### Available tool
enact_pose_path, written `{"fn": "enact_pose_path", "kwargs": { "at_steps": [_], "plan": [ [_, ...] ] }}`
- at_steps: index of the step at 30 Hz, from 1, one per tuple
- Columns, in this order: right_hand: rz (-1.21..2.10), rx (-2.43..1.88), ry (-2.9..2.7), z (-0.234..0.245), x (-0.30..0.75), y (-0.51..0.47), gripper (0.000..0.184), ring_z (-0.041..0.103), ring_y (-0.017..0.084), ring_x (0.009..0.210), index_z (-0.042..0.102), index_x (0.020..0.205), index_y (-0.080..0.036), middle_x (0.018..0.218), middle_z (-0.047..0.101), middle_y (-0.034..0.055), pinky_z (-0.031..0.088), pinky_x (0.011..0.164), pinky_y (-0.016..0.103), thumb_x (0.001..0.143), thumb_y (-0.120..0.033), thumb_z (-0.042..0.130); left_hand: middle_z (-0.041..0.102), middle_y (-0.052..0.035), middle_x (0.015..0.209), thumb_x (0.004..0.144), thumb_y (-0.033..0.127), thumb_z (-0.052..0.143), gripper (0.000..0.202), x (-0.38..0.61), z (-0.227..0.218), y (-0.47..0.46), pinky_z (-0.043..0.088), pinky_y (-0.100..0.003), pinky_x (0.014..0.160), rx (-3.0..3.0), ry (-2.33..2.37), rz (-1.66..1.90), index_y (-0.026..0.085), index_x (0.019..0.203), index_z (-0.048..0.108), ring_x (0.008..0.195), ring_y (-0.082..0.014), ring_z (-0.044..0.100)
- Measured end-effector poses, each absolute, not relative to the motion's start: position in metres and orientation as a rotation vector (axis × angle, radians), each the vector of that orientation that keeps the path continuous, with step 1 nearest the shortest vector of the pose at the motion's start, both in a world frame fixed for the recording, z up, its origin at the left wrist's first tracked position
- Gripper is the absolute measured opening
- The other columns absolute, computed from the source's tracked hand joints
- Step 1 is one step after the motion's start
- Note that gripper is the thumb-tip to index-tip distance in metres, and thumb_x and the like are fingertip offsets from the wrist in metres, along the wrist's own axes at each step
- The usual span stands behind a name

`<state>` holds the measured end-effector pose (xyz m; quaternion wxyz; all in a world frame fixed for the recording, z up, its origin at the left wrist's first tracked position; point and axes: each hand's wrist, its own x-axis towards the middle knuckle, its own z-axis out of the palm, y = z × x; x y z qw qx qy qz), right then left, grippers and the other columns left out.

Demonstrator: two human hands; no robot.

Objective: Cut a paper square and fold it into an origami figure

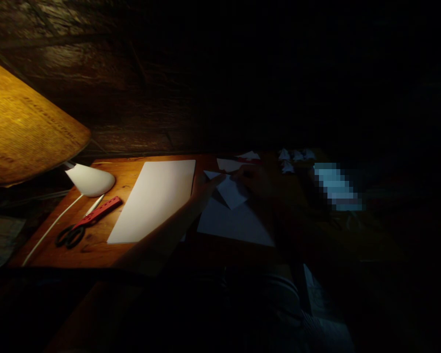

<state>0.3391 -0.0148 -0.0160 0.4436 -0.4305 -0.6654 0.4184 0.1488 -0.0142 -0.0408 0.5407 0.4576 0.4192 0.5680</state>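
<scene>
A folded piece of white paper [232,192], pointed at its corners, is between my two hands near the middle of the table. My left hand [207,185] grips its left side, with the thumb on top. At its upper right edge, my right hand [253,179] has bent fingers closed on the paper; deep shadow hides part of them. Beneath the folded piece lies a flat white sheet [235,226].
Left of my hands is a stack of white paper [154,201]. Scissors [73,235] with black handles and a red cover lie beside a white lamp base [91,180]. Several small folded paper shapes [287,166] stand at the back right, near a blurred bright rectangle [337,187].
</scene>
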Motion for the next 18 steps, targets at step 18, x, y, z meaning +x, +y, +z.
{"fn": "enact_pose_path", "kwargs": {
  "at_steps": [18],
  "plan": [
    [1.104, -1.006, -1.682, -0.024, 0.331, -0.019, 0.021, 0.059, 0.016, 0.071, 0.065, 0.071, -0.019, 0.076, 0.068, 0.0041, 0.046, 0.065, 0.028, 0.075, -0.039, 0.067, 0.059, 0.0016, 0.056, 0.058, 0.026, 0.086, 0.024, 0.148, -0.035, -0.017, 0.038, -0.024, 0.051, 1.141, 0.981, 1.263, 0.016, 0.061, 0.065, 0.051, -0.0106, 0.052]
  ]
}}
